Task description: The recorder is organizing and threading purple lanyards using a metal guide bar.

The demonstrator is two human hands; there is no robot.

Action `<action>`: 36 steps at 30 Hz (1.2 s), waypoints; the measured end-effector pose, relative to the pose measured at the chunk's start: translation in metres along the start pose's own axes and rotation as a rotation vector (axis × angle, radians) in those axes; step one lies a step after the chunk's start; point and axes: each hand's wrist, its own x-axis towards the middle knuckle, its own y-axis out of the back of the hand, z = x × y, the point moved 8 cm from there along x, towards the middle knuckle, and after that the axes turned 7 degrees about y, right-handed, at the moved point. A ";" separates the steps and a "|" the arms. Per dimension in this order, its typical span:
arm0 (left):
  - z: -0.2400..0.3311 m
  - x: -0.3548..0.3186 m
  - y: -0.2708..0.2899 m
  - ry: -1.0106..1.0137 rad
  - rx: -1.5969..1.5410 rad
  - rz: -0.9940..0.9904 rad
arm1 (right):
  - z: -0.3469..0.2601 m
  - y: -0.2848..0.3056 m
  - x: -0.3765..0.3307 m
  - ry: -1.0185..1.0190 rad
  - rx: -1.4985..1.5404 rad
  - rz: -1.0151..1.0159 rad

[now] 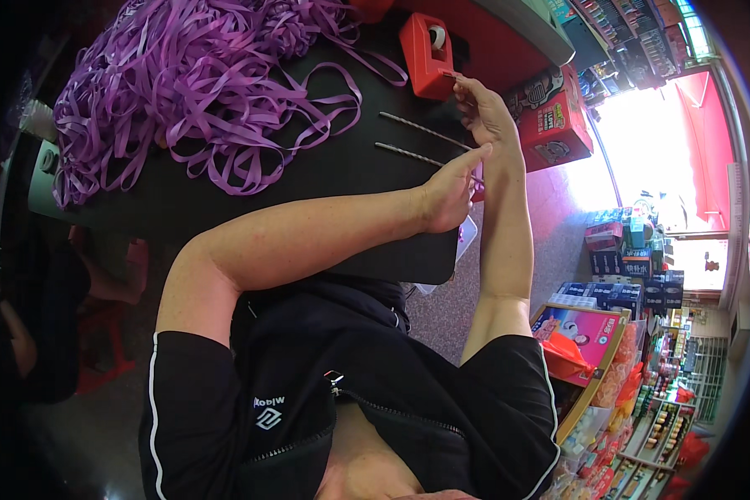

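Observation:
My right hand [486,112] reaches to the front end of a red tape dispenser [429,68] with a white roll in it. Its fingertips are closed at the cutter edge; whether tape is between them is too small to see. My left hand [454,196] lies lower, beside my right forearm, thumb stretched along the top and other fingers mostly hidden. It looks closed on something hidden, with a bit of pink-purple showing beside it. Two thin twisted metal rods [425,129] run toward my hands, the nearer one passing behind my left hand. A big heap of purple ribbon [183,92] covers the table's left part.
The black table [333,175] has its near right corner by my left forearm. A red printed box [554,117] stands right of my right hand. Stacked boxes [621,258] and loaded shelves line the right side. Another person's arm shows at the far left near a red stool [108,358].

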 end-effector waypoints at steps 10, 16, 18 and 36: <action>-0.003 0.003 0.005 0.005 -0.040 0.047 | 0.003 -0.001 0.001 0.011 -0.073 0.040; -0.003 0.003 0.009 0.015 -0.054 0.089 | 0.002 -0.002 0.004 0.045 -0.105 0.080; -0.003 0.003 0.009 0.022 -0.055 0.086 | 0.004 -0.003 0.003 0.053 -0.118 0.079; 0.002 -0.005 0.002 0.016 -0.066 0.107 | -0.002 0.000 0.009 0.117 -0.162 0.196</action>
